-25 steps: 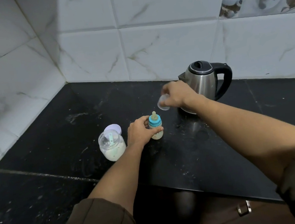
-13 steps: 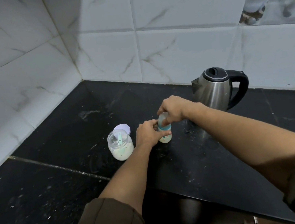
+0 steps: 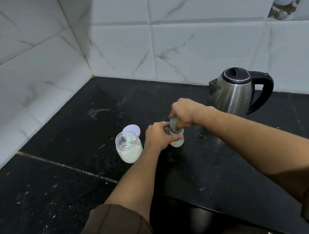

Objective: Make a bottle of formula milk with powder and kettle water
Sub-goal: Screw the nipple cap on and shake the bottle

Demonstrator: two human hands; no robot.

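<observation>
A small baby bottle (image 3: pixel 177 143) with a teal collar stands upright on the black counter (image 3: pixel 206 169). My left hand (image 3: pixel 159 136) grips its body from the left. My right hand (image 3: pixel 184 114) holds the clear cap (image 3: pixel 174 124) down over the bottle's top, hiding the teat. To the left stands an open clear jar of white powder (image 3: pixel 129 150) with a teal scoop inside. Its pale lid (image 3: pixel 132 129) lies just behind it. A steel kettle (image 3: pixel 234 92) with a black lid and handle stands at the back right.
White marble-look tiled walls meet in a corner behind the counter (image 3: pixel 92 76). Powder specks and smears are scattered over the dark worktop. The counter's front edge runs diagonally at lower right.
My right hand brought the clear cap from near the kettle down onto the bottle's top. My left hand kept holding the bottle. The camera view drifted, shifting the scene to the right.
</observation>
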